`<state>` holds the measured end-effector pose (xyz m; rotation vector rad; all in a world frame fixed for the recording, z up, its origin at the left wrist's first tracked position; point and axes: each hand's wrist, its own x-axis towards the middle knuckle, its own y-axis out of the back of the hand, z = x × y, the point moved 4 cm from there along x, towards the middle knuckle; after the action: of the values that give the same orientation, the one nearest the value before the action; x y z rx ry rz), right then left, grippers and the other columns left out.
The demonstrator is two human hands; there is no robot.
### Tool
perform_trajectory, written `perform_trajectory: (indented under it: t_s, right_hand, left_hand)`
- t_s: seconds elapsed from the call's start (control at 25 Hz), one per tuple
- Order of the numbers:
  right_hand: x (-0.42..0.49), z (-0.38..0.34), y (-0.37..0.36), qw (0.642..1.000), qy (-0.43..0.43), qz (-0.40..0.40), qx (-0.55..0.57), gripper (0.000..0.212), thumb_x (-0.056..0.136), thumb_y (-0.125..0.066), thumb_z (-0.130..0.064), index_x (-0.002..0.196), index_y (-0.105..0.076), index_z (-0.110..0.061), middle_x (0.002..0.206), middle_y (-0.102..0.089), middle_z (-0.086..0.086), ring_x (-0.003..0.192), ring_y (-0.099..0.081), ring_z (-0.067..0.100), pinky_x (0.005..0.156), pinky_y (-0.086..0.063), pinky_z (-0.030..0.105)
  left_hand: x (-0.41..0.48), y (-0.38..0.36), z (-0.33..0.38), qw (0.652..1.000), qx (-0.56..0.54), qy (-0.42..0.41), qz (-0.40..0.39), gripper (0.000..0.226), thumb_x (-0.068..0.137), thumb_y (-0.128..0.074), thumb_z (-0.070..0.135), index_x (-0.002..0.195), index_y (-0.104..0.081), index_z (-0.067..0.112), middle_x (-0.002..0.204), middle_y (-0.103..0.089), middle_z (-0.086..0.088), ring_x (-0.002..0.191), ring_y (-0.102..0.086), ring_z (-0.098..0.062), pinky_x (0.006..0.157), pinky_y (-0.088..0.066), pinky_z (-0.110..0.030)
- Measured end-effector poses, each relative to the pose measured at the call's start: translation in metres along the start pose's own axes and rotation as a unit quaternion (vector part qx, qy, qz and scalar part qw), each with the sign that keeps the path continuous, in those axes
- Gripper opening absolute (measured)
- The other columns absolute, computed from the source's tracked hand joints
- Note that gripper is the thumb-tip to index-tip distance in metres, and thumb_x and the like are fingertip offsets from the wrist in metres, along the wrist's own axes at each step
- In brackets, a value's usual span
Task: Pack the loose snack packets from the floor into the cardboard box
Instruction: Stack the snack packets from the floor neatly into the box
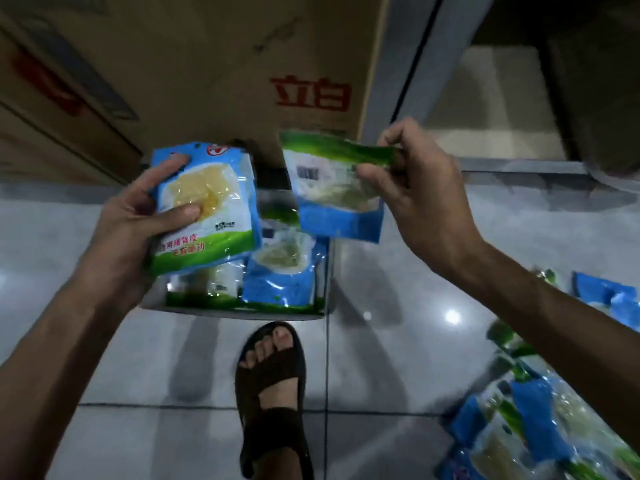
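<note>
Both loads are over the cardboard box (235,312) at 12 o'clock. My right hand (422,188) pinches the barcode packet (332,199) by its thin green edge; a slip would drop it outside the box. It hangs 12-to-6, blue end toward 6. My left hand (138,216) grips the other packet (214,216), blue end at 12.

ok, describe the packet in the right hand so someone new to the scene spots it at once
Start at the big carton with red characters at the top; just below its print, the right hand pinches the barcode-side packet by its green edge. The left hand grips the front-side packet, showing yellow food and print; only the right one shows a barcode.
</note>
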<state>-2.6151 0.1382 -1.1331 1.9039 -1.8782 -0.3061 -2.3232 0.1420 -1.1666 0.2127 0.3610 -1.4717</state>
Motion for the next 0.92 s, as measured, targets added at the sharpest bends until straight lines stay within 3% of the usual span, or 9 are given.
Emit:
perform_trajectory:
  t_s: [0.08,0.2,0.32,0.44,0.6,0.68,0.76,0.84,0.92]
  right_hand:
    - [-0.001,-0.018,-0.031,0.989,0.109,-0.069,-0.074,0.018,0.089,-0.060,-0.013,0.095,-0.045,-0.021,0.089,-0.068,0.001,0.082,-0.067,0.022,0.071,-0.054,0.043]
    - [-0.024,-0.001,-0.084,0.926,0.224,-0.217,-0.213,0.044,0.078,-0.070,-0.005,0.117,-0.057,-0.019,0.119,-0.067,0.010,0.106,-0.064,0.025,0.092,-0.051,0.033]
    - [-0.052,0.037,-0.120,0.849,0.234,-0.376,-0.288,0.058,0.068,-0.073,-0.005,0.124,-0.059,-0.013,0.133,-0.060,0.010,0.125,-0.055,0.028,0.106,-0.043,0.047]
    - [-0.050,0.043,-0.130,0.806,0.184,-0.451,-0.335,0.050,0.070,-0.054,-0.030,0.118,-0.062,-0.018,0.136,-0.057,0.008,0.132,-0.046,0.028,0.111,-0.033,0.050]
    - [-0.031,0.034,-0.141,0.837,0.145,-0.360,-0.385,0.060,0.085,-0.027,-0.052,0.123,-0.056,-0.016,0.142,-0.046,0.014,0.131,-0.040,0.035,0.110,-0.034,0.048]
    - [-0.033,0.048,-0.155,0.806,0.123,-0.366,-0.449,0.061,0.088,-0.048,-0.053,0.138,-0.044,-0.018,0.149,-0.035,0.022,0.133,-0.036,0.045,0.110,-0.033,0.053]
    - [-0.038,0.060,-0.163,0.781,0.111,-0.377,-0.486,0.077,0.076,-0.072,-0.049,0.141,-0.043,-0.019,0.144,-0.043,0.025,0.126,-0.045,0.048,0.104,-0.040,0.054]
    - [-0.032,0.054,-0.167,0.823,0.113,-0.343,-0.438,0.083,0.070,-0.078,-0.046,0.140,-0.044,-0.019,0.143,-0.045,0.019,0.129,-0.044,0.040,0.108,-0.038,0.049]
    - [-0.022,0.032,-0.168,0.923,-0.032,-0.319,-0.213,0.072,0.078,-0.073,-0.042,0.139,-0.042,-0.021,0.142,-0.045,0.004,0.131,-0.042,0.023,0.111,-0.034,0.039]
  left_hand:
    - [0.002,0.031,-0.005,1.000,-0.007,0.012,0.017,0.057,0.081,-0.053,-0.012,0.122,-0.062,0.027,0.102,-0.074,0.009,0.081,-0.071,-0.008,0.070,-0.060,-0.025]
    - [0.004,0.059,-0.017,0.999,-0.003,0.015,0.044,0.059,0.076,-0.059,-0.008,0.125,-0.061,0.025,0.115,-0.070,0.004,0.089,-0.069,-0.010,0.077,-0.059,-0.026]
    - [0.003,0.066,-0.032,0.997,0.066,0.009,0.038,0.062,0.070,-0.068,-0.004,0.126,-0.062,0.021,0.116,-0.067,0.007,0.088,-0.069,-0.008,0.069,-0.060,-0.024]
    - [0.004,0.070,-0.041,0.994,0.102,0.004,0.028,0.061,0.070,-0.072,-0.006,0.123,-0.063,0.020,0.103,-0.069,0.013,0.083,-0.069,-0.006,0.064,-0.057,-0.019]
    - [0.008,0.073,-0.041,0.993,0.119,0.010,0.010,0.059,0.073,-0.072,-0.006,0.124,-0.063,0.023,0.112,-0.068,0.003,0.089,-0.070,-0.014,0.068,-0.060,-0.025]
    - [0.009,0.071,-0.042,0.992,0.125,0.011,-0.008,0.058,0.073,-0.073,-0.004,0.123,-0.063,0.026,0.117,-0.067,-0.002,0.094,-0.070,-0.018,0.070,-0.060,-0.027]
    - [0.010,0.068,-0.043,0.992,0.121,0.011,-0.023,0.060,0.071,-0.074,-0.002,0.122,-0.064,0.028,0.117,-0.068,-0.003,0.092,-0.070,-0.017,0.069,-0.059,-0.027]
    - [0.009,0.066,-0.043,0.994,0.105,0.015,-0.035,0.061,0.068,-0.074,0.000,0.122,-0.064,0.028,0.114,-0.070,-0.002,0.092,-0.071,-0.017,0.070,-0.059,-0.028]
    - [0.007,0.065,-0.043,0.994,0.094,0.015,-0.050,0.062,0.067,-0.073,0.001,0.123,-0.063,0.027,0.112,-0.072,0.001,0.094,-0.071,-0.019,0.072,-0.060,-0.031]
